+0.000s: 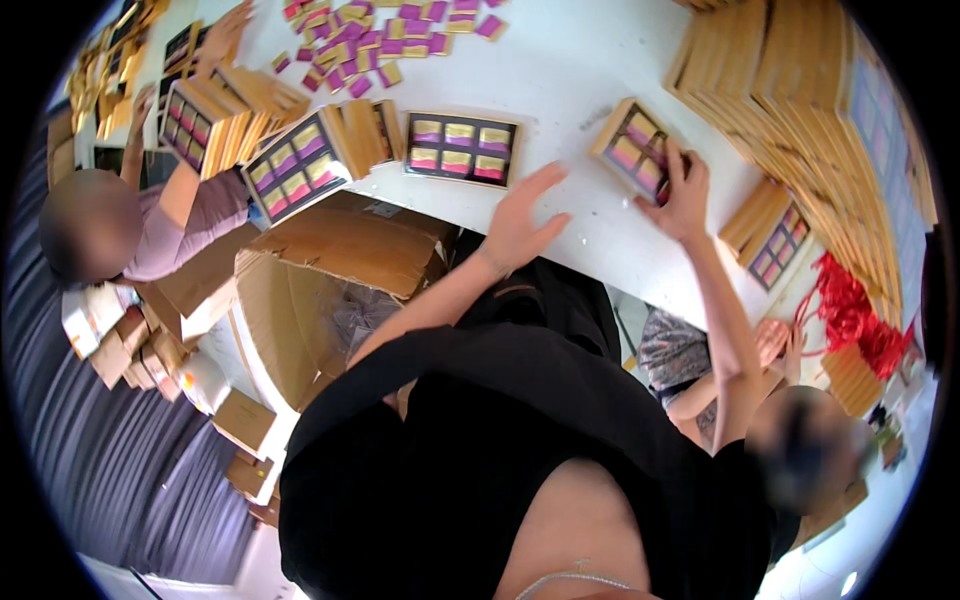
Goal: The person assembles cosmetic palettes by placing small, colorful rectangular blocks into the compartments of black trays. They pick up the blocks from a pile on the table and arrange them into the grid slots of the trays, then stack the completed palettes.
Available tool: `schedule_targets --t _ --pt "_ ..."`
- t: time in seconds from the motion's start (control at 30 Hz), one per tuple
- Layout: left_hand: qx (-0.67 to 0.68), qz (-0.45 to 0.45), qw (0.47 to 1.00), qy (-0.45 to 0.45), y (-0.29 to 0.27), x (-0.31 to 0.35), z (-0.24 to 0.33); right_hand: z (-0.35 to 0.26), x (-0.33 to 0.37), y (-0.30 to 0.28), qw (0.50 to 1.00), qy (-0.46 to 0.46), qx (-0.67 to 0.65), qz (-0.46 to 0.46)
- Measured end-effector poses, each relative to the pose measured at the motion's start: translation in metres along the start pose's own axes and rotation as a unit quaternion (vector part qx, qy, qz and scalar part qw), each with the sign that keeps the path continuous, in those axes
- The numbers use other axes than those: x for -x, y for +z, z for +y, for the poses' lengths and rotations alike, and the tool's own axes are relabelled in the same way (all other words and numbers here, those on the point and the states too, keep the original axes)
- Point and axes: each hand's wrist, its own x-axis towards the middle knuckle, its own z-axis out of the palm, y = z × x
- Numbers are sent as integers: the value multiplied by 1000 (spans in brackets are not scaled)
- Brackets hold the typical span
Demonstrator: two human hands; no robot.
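My right hand (683,195) grips the near right corner of a shallow gold-sided box (622,140), which sits at an angle on the white table. Small squares wrapped in gold with pink or purple show in its dark insert; my fingers hide part of them. My left hand (525,220) is held near the table edge, fingers apart and holding nothing, slightly blurred. Just beyond it to the left, a second box (462,150) lies flat, its compartments filled with two-tone squares.
Loose wrapped squares (385,45) are scattered on the far table. Filled boxes (295,165) lean in a row at left. Tall stacks of boxes (790,110) stand at right, near red ribbon (860,315). A carton (340,240) is below the edge. Co-workers sit on both sides.
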Motion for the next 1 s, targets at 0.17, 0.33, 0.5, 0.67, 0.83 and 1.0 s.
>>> schedule_targets --t 0.17,0.33,0.5,0.67,0.83,1.0 --pt "484 410 717 -289 -26 55 -21 -181 -55 36 992 -118 34 -40" --pt "489 366 733 -299 -34 22 -53 -217 -105 54 969 -121 -17 -216" --pt "541 402 705 -220 2 -14 -54 -160 -127 72 891 33 -325 -316" --pt "360 429 818 -136 -90 39 90 -252 -108 -85 922 -85 -345 -156" --pt "398 565 717 -99 -192 98 86 -405 -184 -81 882 -396 -212 -144" --pt "495 563 629 -207 -194 127 3 -423 -249 22 814 -196 -186 -515"
